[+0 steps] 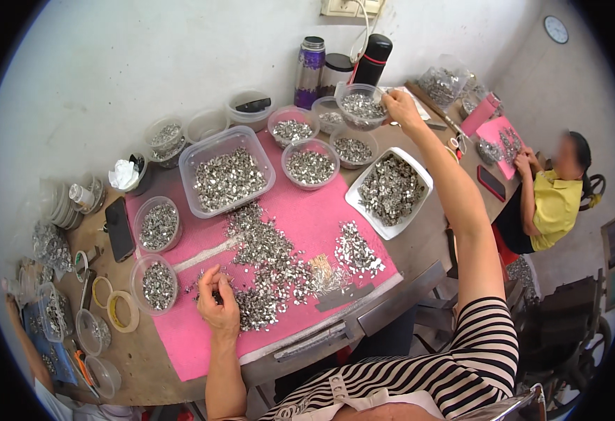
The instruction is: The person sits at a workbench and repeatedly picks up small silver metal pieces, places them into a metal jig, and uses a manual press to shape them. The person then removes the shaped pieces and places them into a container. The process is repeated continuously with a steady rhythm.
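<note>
My right hand [402, 110] grips the rim of a round clear plastic tub [361, 121] part-filled with small silvery metal pieces. It is held up at the back, above another round tub [354, 149] of such pieces. My left hand [220, 303] rests at the left edge of a loose pile of metal pieces [269, 263] on the pink mat [202, 351]. Its fingers are curled in; whatever they hold is hidden. A smaller heap of brighter pieces [356, 249] and some thin pale slivers [327, 277] lie to the right of the pile.
A large square tub [194, 168], a white tray [420, 175] and several round tubs of pieces ring the mat. Tape rolls [123, 312] and a phone [119, 228] lie left. Bottles [310, 74] stand by the wall. Co-workers sit right [557, 203] and far left.
</note>
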`<action>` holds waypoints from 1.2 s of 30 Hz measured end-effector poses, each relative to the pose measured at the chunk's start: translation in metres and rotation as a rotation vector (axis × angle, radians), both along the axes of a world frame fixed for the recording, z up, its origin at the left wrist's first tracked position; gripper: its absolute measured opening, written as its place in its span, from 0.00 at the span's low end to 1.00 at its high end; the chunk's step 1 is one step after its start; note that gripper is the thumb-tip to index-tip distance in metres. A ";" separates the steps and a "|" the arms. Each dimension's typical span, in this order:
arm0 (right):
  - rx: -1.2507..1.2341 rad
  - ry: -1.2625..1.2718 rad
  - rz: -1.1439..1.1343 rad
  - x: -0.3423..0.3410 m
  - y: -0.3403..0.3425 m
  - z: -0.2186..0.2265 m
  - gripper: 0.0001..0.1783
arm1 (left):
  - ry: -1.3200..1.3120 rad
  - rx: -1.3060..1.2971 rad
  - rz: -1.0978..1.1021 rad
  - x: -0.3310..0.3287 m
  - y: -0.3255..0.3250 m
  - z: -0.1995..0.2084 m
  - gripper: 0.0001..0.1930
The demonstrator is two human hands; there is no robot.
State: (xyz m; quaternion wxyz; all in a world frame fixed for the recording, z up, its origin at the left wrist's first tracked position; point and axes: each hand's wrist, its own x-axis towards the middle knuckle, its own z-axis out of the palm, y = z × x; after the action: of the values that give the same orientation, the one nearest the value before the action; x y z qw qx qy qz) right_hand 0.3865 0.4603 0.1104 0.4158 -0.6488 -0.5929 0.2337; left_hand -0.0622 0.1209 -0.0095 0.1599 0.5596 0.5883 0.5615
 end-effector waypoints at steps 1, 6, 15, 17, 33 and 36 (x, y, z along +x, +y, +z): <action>0.016 -0.010 -0.022 0.018 0.003 -0.008 0.17 | 0.012 0.003 -0.018 0.003 0.001 0.001 0.15; 0.023 0.087 -0.064 -0.026 -0.005 0.001 0.16 | 0.056 0.024 0.001 0.001 -0.001 0.004 0.15; 0.131 -0.281 -0.191 -0.044 0.067 -0.065 0.20 | 0.031 0.006 -0.009 0.002 0.001 0.004 0.14; 0.186 -0.390 -0.212 -0.049 0.067 -0.079 0.21 | 0.028 -0.002 -0.007 0.003 0.000 0.005 0.14; 0.432 -0.526 0.550 -0.181 0.036 -0.071 0.17 | 0.039 -0.022 -0.013 0.003 0.001 0.005 0.15; 0.328 -0.637 0.572 -0.176 0.054 -0.090 0.22 | 0.033 -0.003 -0.037 0.003 0.005 0.001 0.15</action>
State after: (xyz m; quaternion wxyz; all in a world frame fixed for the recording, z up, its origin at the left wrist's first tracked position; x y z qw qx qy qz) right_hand 0.2103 0.5142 0.0206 0.2286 -0.4242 -0.8757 0.0311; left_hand -0.0592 0.1262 -0.0088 0.1613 0.5792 0.5814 0.5482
